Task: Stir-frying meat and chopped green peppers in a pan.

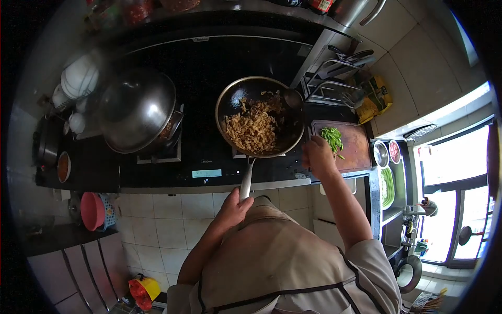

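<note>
A dark wok (pixel 257 88) with a pale rim sits on the right side of the stove, holding browned shredded food (pixel 251 127). My left hand (pixel 233 208) grips its metal handle (pixel 246 178), which points toward my body. Close to the wok's right rim, my right hand (pixel 318 155) is closed around the handle of a ladle (pixel 292 98); the ladle's dark bowl rests inside the wok at the upper right. Just beyond that hand lie chopped green peppers (pixel 332 139) on a brown cutting board (pixel 357 151), partly hidden by the hand.
A large domed metal lid (pixel 137 110) covers a pan on the left burner. Knives stand in a metal rack (pixel 329 84) behind the board, beside a yellow bag (pixel 374 100). Metal bowls (pixel 380 154) and a green basket (pixel 387 188) are at the right, by the sink.
</note>
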### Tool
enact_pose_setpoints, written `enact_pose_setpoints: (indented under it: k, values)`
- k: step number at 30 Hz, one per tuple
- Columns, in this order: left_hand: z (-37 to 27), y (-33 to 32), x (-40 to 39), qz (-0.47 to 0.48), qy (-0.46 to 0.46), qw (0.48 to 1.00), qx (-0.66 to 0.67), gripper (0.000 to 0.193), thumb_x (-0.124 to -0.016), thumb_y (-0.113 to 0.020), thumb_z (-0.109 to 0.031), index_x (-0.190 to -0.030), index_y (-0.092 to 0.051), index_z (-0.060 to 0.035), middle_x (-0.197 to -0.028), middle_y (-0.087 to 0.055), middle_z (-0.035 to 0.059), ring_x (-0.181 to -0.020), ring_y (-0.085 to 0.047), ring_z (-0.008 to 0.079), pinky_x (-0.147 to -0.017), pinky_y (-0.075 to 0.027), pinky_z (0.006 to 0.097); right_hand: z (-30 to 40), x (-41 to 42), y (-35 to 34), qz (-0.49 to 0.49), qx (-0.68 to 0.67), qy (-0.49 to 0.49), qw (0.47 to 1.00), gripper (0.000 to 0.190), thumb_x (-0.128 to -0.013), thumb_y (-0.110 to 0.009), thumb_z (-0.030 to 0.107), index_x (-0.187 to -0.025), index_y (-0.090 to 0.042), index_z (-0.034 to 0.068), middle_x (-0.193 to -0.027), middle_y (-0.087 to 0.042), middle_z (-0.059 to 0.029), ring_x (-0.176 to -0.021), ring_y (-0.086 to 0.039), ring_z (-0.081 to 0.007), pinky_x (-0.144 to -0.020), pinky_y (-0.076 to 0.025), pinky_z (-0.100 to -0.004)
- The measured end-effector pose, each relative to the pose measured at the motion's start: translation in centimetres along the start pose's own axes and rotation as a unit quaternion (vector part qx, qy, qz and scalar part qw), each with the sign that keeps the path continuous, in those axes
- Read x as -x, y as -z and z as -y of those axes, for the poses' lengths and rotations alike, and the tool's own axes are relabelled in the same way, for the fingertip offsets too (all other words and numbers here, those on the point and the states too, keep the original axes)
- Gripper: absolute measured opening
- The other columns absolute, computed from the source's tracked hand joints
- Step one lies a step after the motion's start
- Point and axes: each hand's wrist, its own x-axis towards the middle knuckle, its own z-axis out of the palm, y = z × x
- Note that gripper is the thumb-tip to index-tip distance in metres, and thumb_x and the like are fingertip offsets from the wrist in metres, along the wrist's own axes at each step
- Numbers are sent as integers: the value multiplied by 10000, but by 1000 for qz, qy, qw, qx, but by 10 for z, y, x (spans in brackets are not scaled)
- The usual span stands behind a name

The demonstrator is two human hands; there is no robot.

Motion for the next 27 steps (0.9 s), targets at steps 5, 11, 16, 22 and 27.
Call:
enact_pose_setpoints:
  k: [5, 11, 16, 22, 27]
  values:
    - [5, 1, -2, -2, 8, 1000, -6, 300, -902, -634, -232, -999, -508, 22, -725, -573, 79, -613, -549, 152, -542, -440, 342, -27, -29, -50, -9, -27, -39, 999, 104, -915, -468, 136, -904, -529, 52, -695, -467, -28, -485, -435, -133, -385, -328, -291]
    - [-10, -2, 1, 13, 19, 999, 24, 305, -906, -628, -216, -1045, -496, 20, -706, -547, 55, -509, -495, 114, -453, -398, 311, -31, -60, -42, 133, 123, -31, 983, 158, -919, -496, 173, -809, -522, 62, -635, -465, -14, -490, -457, -121, -373, -301, -279]
    - [-8, 0, 0, 23, 22, 999, 27, 306, -910, -622, -217, -1053, -495, 22, -715, -546, 51, -510, -495, 111, -455, -397, 306, 8, -38, -12, 169, 439, 131, 873, 265, -906, -524, 188, -1040, -615, -22, -709, -650, -164, -698, -687, -294, -529, -496, -422]
    - [-4, 2, 0, 4, -2, 1000, 1, 318, -908, -625, -242, -1035, -497, 20, -753, -560, 72, -578, -515, 127, -507, -416, 308, 60, 26, 14, 163, 623, 275, 714, 241, -878, -485, 114, -1062, -602, 11, -793, -641, -271, -787, -639, -441, -725, -506, -521]
    - [4, 3, -3, 10, -2, 1000, -11, 336, -900, -635, -261, -1023, -498, 20, -773, -563, 94, -667, -538, 175, -603, -452, 339, 85, 61, 26, 137, 649, 247, 706, 193, -878, -487, 107, -1003, -586, -2, -808, -645, -263, -808, -637, -439, -729, -501, -530]
